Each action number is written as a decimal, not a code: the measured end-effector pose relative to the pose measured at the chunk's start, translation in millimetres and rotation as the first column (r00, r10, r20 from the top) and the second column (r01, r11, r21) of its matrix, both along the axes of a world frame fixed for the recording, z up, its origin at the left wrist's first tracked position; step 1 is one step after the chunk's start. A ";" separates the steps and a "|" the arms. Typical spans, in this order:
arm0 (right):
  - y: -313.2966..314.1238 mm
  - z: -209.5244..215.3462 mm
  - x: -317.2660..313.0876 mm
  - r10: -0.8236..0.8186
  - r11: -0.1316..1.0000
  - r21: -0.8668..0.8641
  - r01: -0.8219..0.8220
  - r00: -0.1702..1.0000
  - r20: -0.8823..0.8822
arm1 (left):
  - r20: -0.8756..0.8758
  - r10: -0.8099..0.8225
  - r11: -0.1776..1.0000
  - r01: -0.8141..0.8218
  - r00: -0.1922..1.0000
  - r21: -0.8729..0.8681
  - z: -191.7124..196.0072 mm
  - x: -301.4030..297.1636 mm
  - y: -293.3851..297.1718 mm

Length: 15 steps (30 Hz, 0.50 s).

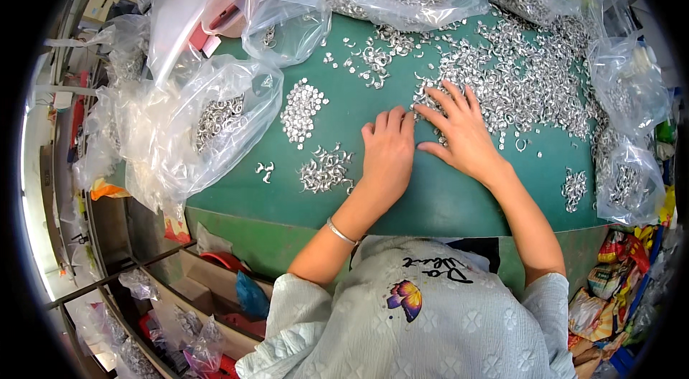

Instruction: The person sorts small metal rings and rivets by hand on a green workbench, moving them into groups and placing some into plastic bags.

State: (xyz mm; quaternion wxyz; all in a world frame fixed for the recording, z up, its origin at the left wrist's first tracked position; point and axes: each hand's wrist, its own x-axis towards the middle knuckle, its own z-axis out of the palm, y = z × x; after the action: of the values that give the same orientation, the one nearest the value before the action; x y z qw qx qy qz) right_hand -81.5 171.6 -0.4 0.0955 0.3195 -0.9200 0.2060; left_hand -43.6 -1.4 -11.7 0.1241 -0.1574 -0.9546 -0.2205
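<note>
Small silvery parts (518, 80) in heaps

Over the tabletop (459, 199), my left hand (388, 153) is just left of my right hand (461, 136), whose fingers (446, 101) reach the near-left edge of the spread of metal fittings (524, 77). To my left, the far heap (303, 112) lies behind the near heap (326, 169), with a plastic bag (169, 160) of fittings left of both. Another pile (574, 189) lies right of my right forearm (527, 214); more bags (448, 9) line the table's far and right edges.
</note>
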 end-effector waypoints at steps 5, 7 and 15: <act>46.0 -5.5 12.6 0.017 1.000 0.022 -0.018 0.999 0.029 | 0.113 -0.039 0.986 0.019 0.993 0.168 -1.3 6.8 -9.3; 61.3 -6.3 17.1 -0.015 0.999 0.046 0.016 1.000 -0.028 | 0.101 -0.042 0.971 0.017 0.994 0.239 4.2 11.4 -8.3; 20.1 11.1 4.0 -0.094 0.970 -0.228 0.085 0.995 -0.026 | 0.165 -0.085 0.936 0.022 0.983 0.351 6.1 30.5 9.4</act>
State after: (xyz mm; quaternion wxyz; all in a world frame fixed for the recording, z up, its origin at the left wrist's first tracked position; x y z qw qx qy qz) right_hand -77.5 191.6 10.6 0.1574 0.2684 -0.9020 0.2993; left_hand -13.1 8.0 -5.6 0.0580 -0.1386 -0.9032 -0.4020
